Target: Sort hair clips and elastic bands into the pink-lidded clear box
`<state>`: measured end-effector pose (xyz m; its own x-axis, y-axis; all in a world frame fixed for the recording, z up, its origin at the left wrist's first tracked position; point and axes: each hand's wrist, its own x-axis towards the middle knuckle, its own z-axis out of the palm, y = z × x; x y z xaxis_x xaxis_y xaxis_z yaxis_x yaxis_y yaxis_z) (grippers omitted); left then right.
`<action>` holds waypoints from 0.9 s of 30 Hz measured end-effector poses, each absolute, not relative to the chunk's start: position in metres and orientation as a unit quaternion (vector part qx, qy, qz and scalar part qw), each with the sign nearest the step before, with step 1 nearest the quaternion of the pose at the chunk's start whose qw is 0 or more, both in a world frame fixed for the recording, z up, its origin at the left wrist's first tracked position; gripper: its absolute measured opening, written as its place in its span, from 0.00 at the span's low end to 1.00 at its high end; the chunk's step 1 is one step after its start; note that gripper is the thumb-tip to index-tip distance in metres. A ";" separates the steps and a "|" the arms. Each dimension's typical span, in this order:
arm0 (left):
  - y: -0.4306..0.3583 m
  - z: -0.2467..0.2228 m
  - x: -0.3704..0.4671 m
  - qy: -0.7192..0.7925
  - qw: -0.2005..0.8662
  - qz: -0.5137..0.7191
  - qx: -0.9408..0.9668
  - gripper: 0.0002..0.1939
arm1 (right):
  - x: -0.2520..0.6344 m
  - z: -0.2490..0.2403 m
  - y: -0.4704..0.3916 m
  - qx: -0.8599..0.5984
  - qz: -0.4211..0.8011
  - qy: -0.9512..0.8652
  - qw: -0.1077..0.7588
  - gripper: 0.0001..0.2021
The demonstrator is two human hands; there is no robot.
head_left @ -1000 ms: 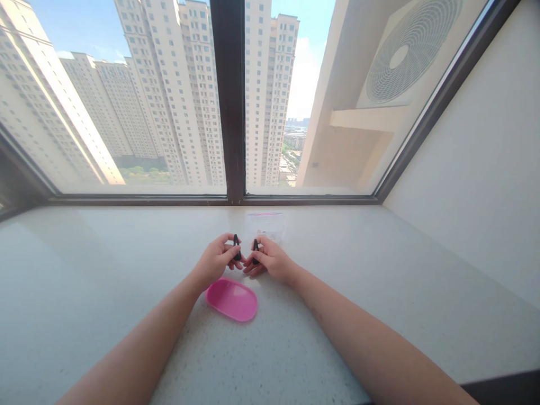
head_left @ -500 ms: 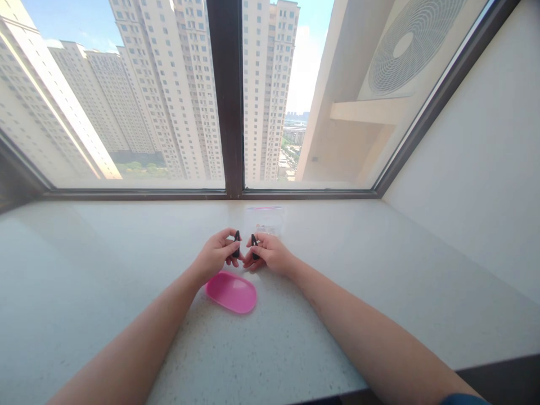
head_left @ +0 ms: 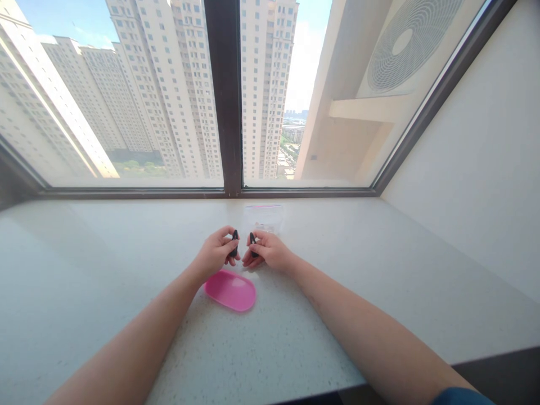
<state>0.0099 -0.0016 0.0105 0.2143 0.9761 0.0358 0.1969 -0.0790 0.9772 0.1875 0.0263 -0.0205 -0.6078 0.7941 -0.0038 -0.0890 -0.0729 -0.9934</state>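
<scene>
Two small black clips are held upright, a short gap apart, above the speckled white sill. My left hand (head_left: pixel 217 250) pinches one black clip (head_left: pixel 235 243) between thumb and fingers. The other black clip (head_left: pixel 253 245) is in the grip of my right hand (head_left: pixel 270 251). Just below my left hand lies a shallow pink tray (head_left: pixel 231 291) with nothing in it. Behind my right hand is a clear zip bag (head_left: pixel 265 214) with small things inside, too faint to tell and partly hidden by the hand.
The white sill (head_left: pixel 105 270) runs back to a dark window frame (head_left: pixel 231 112). Tall buildings and an outdoor fan unit show through the glass. A white wall (head_left: pixel 476 157) stands at the right. The sill's front edge meets a dark area at the lower right.
The hands have drawn very slightly apart, each still holding its clip. The whole view has shifted a little; the tray and bag lie as before.
</scene>
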 end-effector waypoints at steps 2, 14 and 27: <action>-0.002 0.011 0.010 0.479 0.484 0.400 0.613 0.11 | 0.187 -0.021 0.027 -0.294 0.671 -0.595 0.330 0.10; -0.001 0.004 0.011 0.467 0.491 0.395 0.621 0.12 | 0.187 -0.016 0.026 -0.299 0.669 -0.597 0.327 0.11; -0.001 0.005 0.011 0.464 0.492 0.402 0.617 0.12 | 0.188 -0.019 0.024 -0.283 0.672 -0.604 0.323 0.13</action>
